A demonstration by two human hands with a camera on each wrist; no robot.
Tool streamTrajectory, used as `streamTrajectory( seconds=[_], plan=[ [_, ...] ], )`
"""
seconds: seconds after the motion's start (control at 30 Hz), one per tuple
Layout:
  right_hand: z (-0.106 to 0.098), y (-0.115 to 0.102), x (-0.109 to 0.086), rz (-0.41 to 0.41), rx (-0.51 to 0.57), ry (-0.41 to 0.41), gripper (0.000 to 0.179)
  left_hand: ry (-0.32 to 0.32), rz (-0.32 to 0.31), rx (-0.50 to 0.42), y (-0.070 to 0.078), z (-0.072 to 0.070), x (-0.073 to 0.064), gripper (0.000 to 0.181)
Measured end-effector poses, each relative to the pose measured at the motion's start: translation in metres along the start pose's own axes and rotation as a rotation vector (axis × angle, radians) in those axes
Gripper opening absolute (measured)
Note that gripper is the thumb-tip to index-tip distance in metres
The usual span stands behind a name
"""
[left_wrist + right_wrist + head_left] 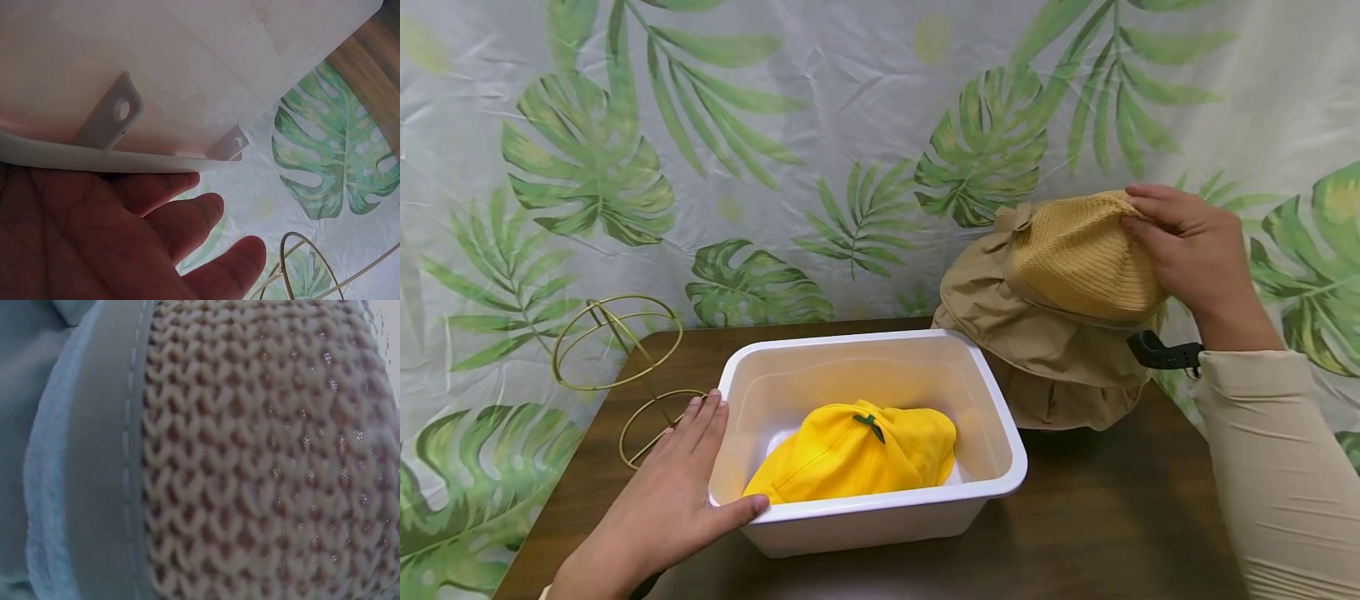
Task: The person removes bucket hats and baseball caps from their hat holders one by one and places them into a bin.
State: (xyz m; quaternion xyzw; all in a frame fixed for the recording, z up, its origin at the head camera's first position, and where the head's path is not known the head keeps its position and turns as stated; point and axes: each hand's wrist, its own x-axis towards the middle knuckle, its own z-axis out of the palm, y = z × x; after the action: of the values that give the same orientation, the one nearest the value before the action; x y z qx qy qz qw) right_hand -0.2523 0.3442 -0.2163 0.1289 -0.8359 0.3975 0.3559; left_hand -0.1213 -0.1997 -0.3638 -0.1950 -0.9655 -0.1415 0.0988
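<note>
A tan sun hat with a woven crown and a wide ruffled cloth brim (1082, 258) hangs over the right back of the table. My right hand (1198, 250) pinches the top of its crown between thumb and fingers. The right wrist view is filled by the crown's knit (250, 450) and a cloth band (103, 462). At the left, my left hand (677, 492) rests against the rim of a white plastic basin (880, 514), fingers straight and thumb across the near corner. Inside the basin lies a yellow cap (857, 450) with a small green tab on top.
Behind the left hand stands a gold wire stand (625, 385) with round hoops. All of this is on a dark wooden table (1097, 508). A leaf-print curtain (865, 108) hangs close behind the table. What supports the sun hat from below is hidden.
</note>
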Motion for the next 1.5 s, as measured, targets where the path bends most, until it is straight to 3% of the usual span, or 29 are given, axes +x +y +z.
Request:
streamTrajectory(
  seconds=[0.23,0.53,0.8,1.13,1.5],
  plan=[
    [0.011,-0.019,0.002,-0.082,0.017,0.011,0.026,0.005,-0.002,0.002,-0.001,0.0,-0.001,0.111],
    [0.019,-0.04,0.006,-0.113,0.03,-0.001,0.026,0.001,-0.001,-0.003,-0.002,-0.002,-0.002,0.111],
    [0.028,-0.057,0.01,-0.188,0.09,0.016,0.024,-0.009,-0.006,-0.014,0.0,-0.004,-0.002,0.111],
    [0.042,-0.083,0.01,-0.22,0.125,0.006,0.024,-0.003,0.02,0.044,-0.002,-0.004,-0.002,0.109],
    [0.063,-0.108,0.006,-0.346,0.198,0.003,0.022,-0.007,0.022,0.058,-0.001,-0.005,-0.002,0.109]
  ],
)
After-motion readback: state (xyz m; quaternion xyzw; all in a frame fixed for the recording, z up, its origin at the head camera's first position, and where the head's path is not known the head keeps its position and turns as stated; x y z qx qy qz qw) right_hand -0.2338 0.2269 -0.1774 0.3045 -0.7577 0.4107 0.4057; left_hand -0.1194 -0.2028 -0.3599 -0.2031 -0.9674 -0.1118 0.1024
